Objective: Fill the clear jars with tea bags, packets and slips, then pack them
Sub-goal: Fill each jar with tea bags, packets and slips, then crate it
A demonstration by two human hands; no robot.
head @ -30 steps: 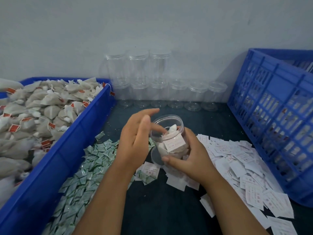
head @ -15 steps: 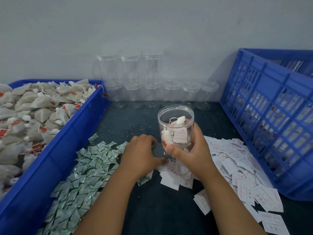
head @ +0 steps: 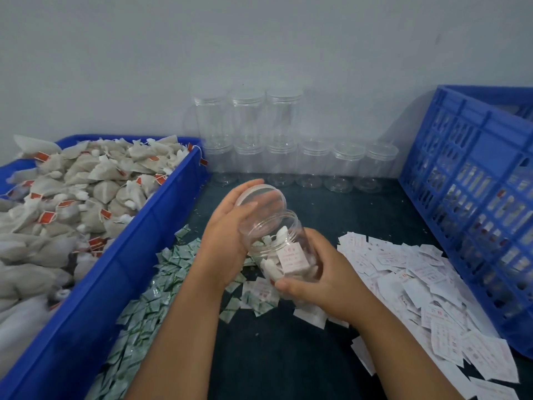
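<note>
My right hand point(head: 320, 284) grips a clear jar point(head: 281, 246) around its lower part and tilts it toward the left. Inside the jar lie white tea bags and a white slip with red print. My left hand point(head: 227, 235) holds a clear round lid point(head: 261, 196) just above and behind the jar's open mouth, apart from the rim. Tea bags with red tags point(head: 86, 186) fill the blue bin on the left. Green-and-white packets point(head: 153, 298) lie heaped beside that bin. White printed slips point(head: 427, 275) are spread on the right.
Lidded clear jars point(head: 314, 160) stand stacked against the back wall. A blue bin point(head: 127, 255) borders the left, a blue slatted crate point(head: 473, 203) with filled jars the right. The dark tabletop point(head: 288, 356) lies between my forearms.
My left hand went down to the table beside the packets and came up holding the lid, now over the jar's mouth. My right hand tilted the jar leftward.
</note>
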